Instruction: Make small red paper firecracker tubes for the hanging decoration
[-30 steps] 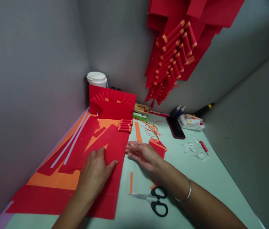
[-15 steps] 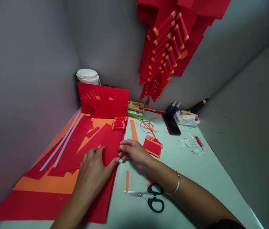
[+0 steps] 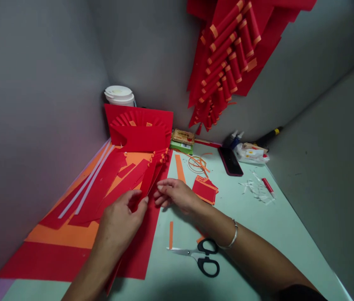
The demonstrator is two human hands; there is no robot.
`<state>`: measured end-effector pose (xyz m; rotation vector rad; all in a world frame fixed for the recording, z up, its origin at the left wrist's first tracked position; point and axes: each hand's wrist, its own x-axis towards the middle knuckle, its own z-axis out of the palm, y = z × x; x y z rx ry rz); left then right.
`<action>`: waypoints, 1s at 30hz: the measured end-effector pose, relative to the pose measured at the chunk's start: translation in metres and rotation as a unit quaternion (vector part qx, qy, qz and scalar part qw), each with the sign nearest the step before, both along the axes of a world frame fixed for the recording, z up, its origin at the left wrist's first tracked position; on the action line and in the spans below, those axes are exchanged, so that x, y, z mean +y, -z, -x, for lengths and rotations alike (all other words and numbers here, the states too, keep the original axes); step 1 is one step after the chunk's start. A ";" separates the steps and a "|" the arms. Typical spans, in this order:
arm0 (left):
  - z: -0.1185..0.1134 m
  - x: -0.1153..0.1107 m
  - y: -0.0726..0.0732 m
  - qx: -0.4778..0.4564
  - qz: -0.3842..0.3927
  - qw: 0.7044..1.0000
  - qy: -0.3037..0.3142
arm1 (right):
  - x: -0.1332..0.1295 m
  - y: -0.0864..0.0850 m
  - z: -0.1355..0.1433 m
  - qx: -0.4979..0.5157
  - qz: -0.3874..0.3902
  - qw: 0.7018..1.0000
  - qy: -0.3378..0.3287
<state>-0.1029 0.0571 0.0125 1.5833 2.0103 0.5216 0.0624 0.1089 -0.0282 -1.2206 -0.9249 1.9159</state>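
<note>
My left hand (image 3: 123, 217) pinches the near-right edge of a red paper sheet (image 3: 148, 177), with thumb on the right and fingers on the left. The sheet is lifted and tilted on its side. Small red paper rolls with orange ends (image 3: 160, 156) sit at its far end. Beneath lies another flat red sheet (image 3: 137, 259). Just right of the lifted sheet is my right hand (image 3: 175, 194), its fingers loosely bent and apart, with nothing visible in them. Black-handled scissors (image 3: 192, 253) lie below it beside an orange strip (image 3: 171, 235).
Red and orange paper scraps (image 3: 111, 175) and two pale strips (image 3: 85, 184) cover the left side. Small red cards (image 3: 204, 190), a phone (image 3: 230, 161) and white shreds (image 3: 255, 187) lie to the right. A red paper firecracker decoration (image 3: 227, 62) hangs on the back wall.
My left hand has raised the red sheet's right edge and tipped it leftward, uncovering the sheet below. The small rolls have tilted with it. My right hand stays near the same spot, apart from the sheet.
</note>
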 end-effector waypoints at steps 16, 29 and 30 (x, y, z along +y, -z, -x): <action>0.012 0.003 0.005 -0.052 -0.053 0.997 0.000 | 0.001 0.006 0.015 -0.003 0.011 1.000 -0.007; 0.015 0.003 0.010 -0.078 -0.069 0.995 0.004 | 0.010 0.016 0.009 -0.101 -0.039 0.994 -0.016; 0.014 0.003 0.011 -0.081 -0.080 0.993 0.016 | 0.010 0.015 0.008 -0.109 -0.047 0.993 -0.014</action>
